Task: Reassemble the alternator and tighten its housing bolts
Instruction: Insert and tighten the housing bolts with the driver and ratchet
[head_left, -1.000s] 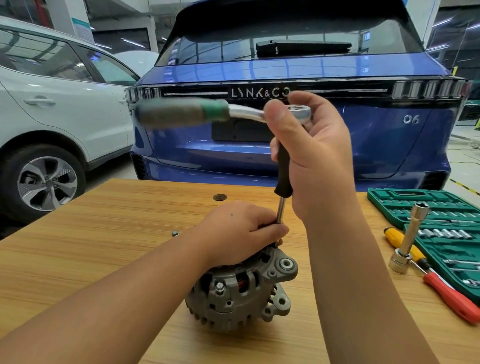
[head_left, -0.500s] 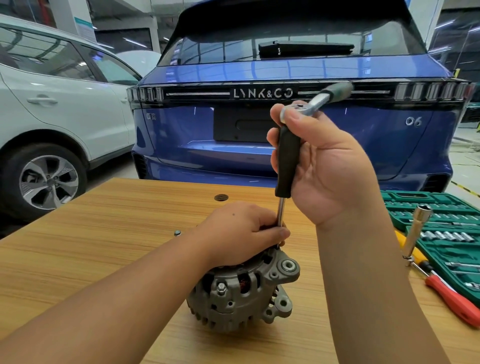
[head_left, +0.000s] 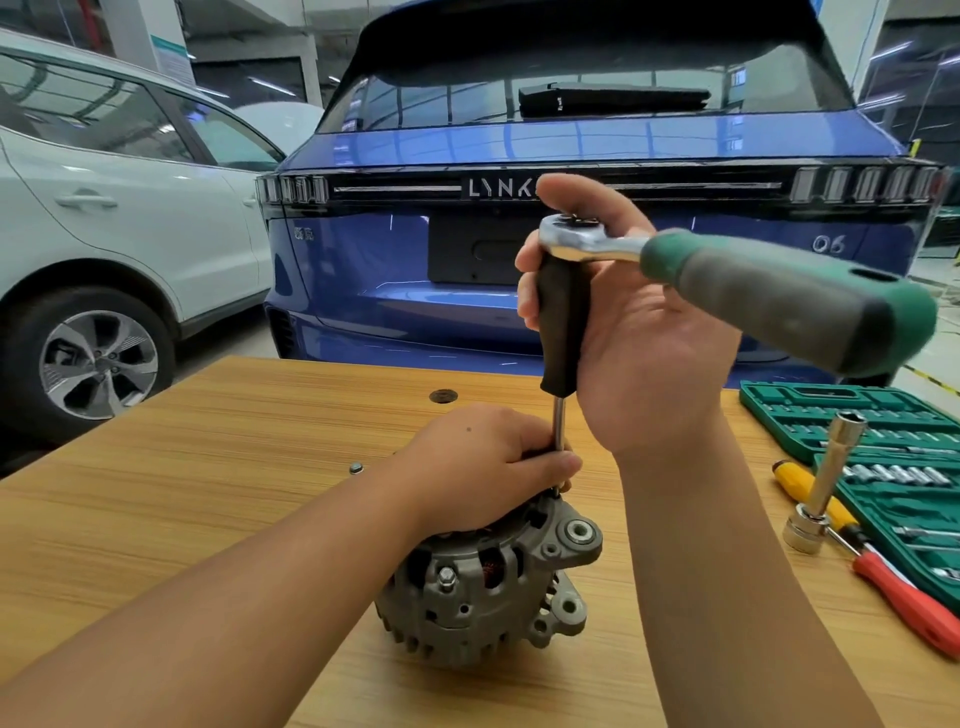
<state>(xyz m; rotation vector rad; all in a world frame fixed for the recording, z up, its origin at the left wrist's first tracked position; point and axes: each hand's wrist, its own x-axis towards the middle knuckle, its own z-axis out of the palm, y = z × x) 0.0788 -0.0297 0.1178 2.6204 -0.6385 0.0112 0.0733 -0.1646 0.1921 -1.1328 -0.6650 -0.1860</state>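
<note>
- The blue car (head_left: 597, 291) behind the table is showing the letters "LYNK" across its dark tail strip, the rest of the word hidden behind the raised hand, and "06" in silver on the right of its tailgate.
- A white car (head_left: 104, 218) is standing to the left of it; no writing on it can be read.
- The alternator (head_left: 488, 587) is sitting on the wooden table (head_left: 182, 493), near its front edge and about midway across, a grey cast-metal housing with slotted vents, copper windings glinting through the openings, a threaded stud on the near face and two mounting ears with round holes on its right.
- The left hand (head_left: 483, 467) is lying over the top of the alternator, its fingers curling round the steel shaft just above the housing.
- The right hand (head_left: 639, 332) is gripping the black handle of the extension driver (head_left: 563, 322), which is standing upright with its tip at the housing's upper right.
- The ratchet wrench (head_left: 737, 275) is sitting on top of that driver, its chrome head under the thumb and its green and grey handle pointing right and toward the camera.
- A green socket case (head_left: 883, 457) is lying open at the right edge of the table, with an upright socket extension (head_left: 826, 483), a yellow-handled screwdriver (head_left: 810, 493) and a red-handled screwdriver (head_left: 909, 603) just beside it.
- A small round metal part (head_left: 356, 468) is lying alone on the table left of the hands.
</note>
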